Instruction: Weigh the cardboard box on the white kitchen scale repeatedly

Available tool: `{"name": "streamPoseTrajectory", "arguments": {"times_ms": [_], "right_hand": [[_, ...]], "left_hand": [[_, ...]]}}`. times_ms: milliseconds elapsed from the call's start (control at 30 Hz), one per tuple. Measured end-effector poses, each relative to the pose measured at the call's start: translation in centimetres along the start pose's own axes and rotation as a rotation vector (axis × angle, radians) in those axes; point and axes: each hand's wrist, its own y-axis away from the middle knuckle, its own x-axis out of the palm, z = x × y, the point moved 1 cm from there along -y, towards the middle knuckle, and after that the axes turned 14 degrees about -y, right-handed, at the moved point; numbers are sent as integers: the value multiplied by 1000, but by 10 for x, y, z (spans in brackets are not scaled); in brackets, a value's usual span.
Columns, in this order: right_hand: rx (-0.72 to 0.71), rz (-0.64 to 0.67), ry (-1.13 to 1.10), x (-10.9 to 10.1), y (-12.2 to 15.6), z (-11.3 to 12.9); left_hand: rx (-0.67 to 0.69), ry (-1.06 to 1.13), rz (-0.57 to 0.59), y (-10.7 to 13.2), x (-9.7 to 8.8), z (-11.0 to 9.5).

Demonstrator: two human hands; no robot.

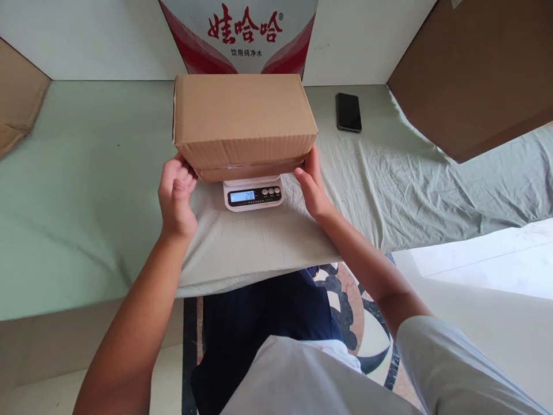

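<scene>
A closed brown cardboard box [244, 109], taped along its near side, is above a small white digital scale [253, 202]. The scale's lit display shows digits that look like 28; its platform is mostly hidden under the box. My left hand [177, 193] is at the box's lower left corner, its fingers curled against the underside and the thumb standing off. At the lower right corner, my right hand [311, 181] has its thumb on the near side and its fingers behind the box's edge. Whether the box rests fully on the scale I cannot tell.
A black phone [348, 112] lies on the pale green cloth [108, 173] at right. A printed carton [246, 34] with red characters stands behind the box against the wall. Large cardboard pieces [484, 75] flank the table at the right and left.
</scene>
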Motion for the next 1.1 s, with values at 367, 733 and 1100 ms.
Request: {"name": "streamPoseTrajectory", "arguments": {"times_ms": [367,733,1100], "right_hand": [[1,-3,-26,0,-1,-3],[-62,-127,-93,-8,-7,-13],[90,-435,-354,-27,-14,-18]], "left_hand": [[2,-46,0,0,-1,0],[48,12,-72,-6,-7,8],[-104,16,-212,-22,-17,20]]}}
